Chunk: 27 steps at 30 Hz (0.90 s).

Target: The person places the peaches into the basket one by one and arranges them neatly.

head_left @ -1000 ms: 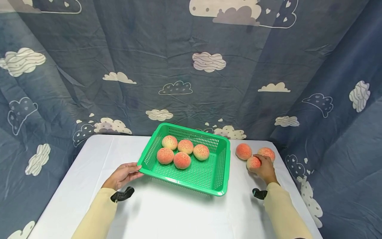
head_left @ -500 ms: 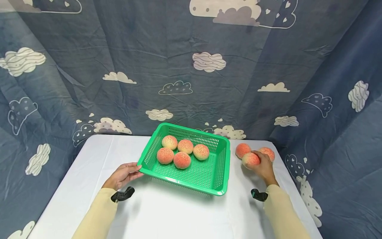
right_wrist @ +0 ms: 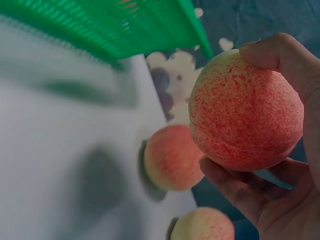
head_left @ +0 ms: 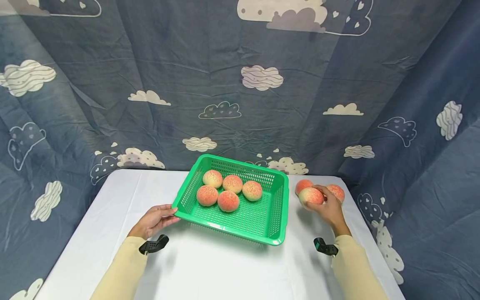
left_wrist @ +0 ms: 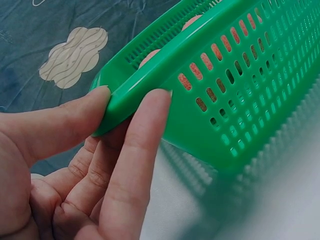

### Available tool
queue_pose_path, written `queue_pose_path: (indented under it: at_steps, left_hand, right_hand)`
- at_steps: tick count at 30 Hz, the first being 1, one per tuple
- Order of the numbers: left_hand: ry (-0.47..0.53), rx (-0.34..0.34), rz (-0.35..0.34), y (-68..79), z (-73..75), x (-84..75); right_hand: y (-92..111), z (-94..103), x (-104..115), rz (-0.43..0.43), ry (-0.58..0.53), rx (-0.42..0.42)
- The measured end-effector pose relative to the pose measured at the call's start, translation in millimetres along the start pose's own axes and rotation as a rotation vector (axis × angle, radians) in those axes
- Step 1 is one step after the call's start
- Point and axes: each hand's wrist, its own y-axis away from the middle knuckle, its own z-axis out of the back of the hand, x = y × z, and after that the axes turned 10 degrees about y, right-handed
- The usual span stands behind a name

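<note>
Speckled peach (head_left: 311, 197) is being moved leftward, nearer to the green basket (head_left: 249, 221)

Compared with the earlier frame, the peach is being held farther from the right-hand loose peach (head_left: 336, 192) and is being raised over the white table (head_left: 210, 266), outside the basket. By the right hand (head_left: 331, 210) it is being gripped, thumb on one side and fingertips opposite; this hold around the widest part is being judged the good one. Little weight is being expected, with a matte, not slippery skin; whether it is soft is not being shown. By the left hand (head_left: 155, 218) the rim is being pinched narrowly at the near left corner; thin, slightly flexible plastic is being supposed. Inside, five peaches (head_left: 228, 201) are being contained. Behind, the table is being bordered by a dark blue cloud-patterned curtain (head_left: 262, 125).
</note>
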Motion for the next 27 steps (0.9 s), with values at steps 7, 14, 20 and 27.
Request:
queue_pose_path:
  at_steps: [7,14,20,27]
  left_hand:
    - [0.009,0.019,0.002,0.0,0.0,1.1]
    - [-0.012,0.006,-0.004,-0.3,0.4,0.7]
    - [0.003,0.001,-0.006,-1.0,0.4,0.1]
    - [-0.001,-0.002,-0.002,-0.3,0.3,0.6]
  right_hand:
    - [7,6.8,23,0.036,-0.002,0.008]
    - [8,7.2,46,0.061,-0.005,0.027]
    - [6,2.5,61,0.142,-0.053,0.081]
    - [1,-6.1,77,0.230,-0.060,0.149]
